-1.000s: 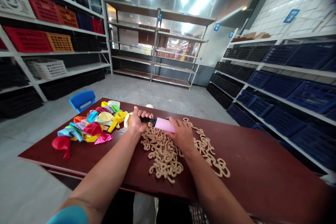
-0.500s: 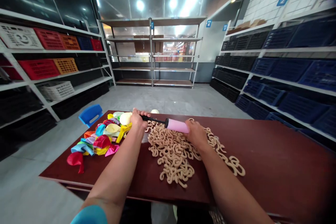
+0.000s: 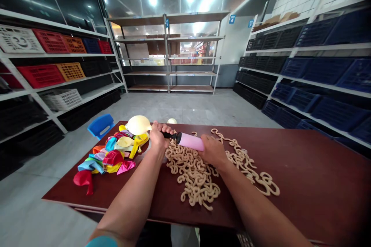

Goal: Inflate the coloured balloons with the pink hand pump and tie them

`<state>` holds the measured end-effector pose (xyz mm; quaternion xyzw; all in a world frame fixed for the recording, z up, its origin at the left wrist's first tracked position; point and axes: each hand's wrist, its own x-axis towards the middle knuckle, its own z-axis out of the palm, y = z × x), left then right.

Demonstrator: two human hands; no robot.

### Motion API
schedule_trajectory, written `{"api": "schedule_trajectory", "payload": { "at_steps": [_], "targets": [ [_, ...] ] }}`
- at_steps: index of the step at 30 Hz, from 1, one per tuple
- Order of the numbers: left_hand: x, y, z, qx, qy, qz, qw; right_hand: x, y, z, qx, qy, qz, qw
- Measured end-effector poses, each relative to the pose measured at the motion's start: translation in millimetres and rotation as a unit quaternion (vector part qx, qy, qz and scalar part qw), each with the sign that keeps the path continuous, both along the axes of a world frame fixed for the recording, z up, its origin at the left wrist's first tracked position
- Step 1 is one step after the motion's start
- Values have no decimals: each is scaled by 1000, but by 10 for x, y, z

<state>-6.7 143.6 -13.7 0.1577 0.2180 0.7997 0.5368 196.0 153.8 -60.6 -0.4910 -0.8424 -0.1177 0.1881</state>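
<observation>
My left hand (image 3: pixel 160 136) is closed around the black end of a balloon pump (image 3: pixel 189 141). Its pink barrel slants down to the right, where my right hand (image 3: pixel 213 149) wraps its far end. From my left hand bulges a pale cream balloon (image 3: pixel 138 125), partly filled; its neck is hidden in the fingers. Limp coloured balloons (image 3: pixel 113 157) lie heaped left of my left forearm. Beneath the pump and between my forearms spreads a pile of beige curled pieces (image 3: pixel 193 173).
A dark red table (image 3: pixel 301 170) carries everything. A blue chair (image 3: pixel 101 125) stands at its left far corner, and a pale round object (image 3: pixel 172 120) shows at the far edge. Shelves hold red crates (image 3: pixel 40 76) on the left and dark blue crates (image 3: pixel 323 72) on the right.
The pump's black rod has slid into the pink barrel as my hands came closer together. The cream balloon has swelled and risen beside my left hand.
</observation>
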Motion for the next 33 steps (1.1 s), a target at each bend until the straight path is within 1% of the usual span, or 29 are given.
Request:
{"api": "schedule_trajectory", "payload": {
  "at_steps": [3,6,9,14,16,18,20,22,25,28,31,33],
  "targets": [
    [121,-40,26,10,10,-10,1000,-17,-25,-6,10,14,2,1000],
    [109,-41,40,24,20,-7,999,3,10,5,13,22,3,1000],
    [-37,-31,78,31,23,13,999,66,87,36,15,26,1,1000],
    [-375,-28,146,12,7,76,997,272,238,32,1,22,-55,998],
    [-454,-25,142,12,5,90,996,339,282,2,-6,23,-81,996],
    [-480,-18,124,17,6,93,996,363,303,-28,-14,18,-96,995],
    [-456,-9,102,24,10,88,996,342,298,-48,-16,10,-88,996],
    [-388,-1,80,26,14,75,997,284,269,-55,-10,4,-60,998],
    [-217,-2,48,22,23,43,999,167,192,-54,4,8,-17,1000],
    [-17,-25,27,30,38,11,999,58,99,-48,9,19,6,1000],
    [102,-56,45,23,52,-5,998,-13,34,-33,7,31,19,999],
    [90,-72,79,15,52,-1,999,-27,31,-15,7,34,23,999]
  ]
}}
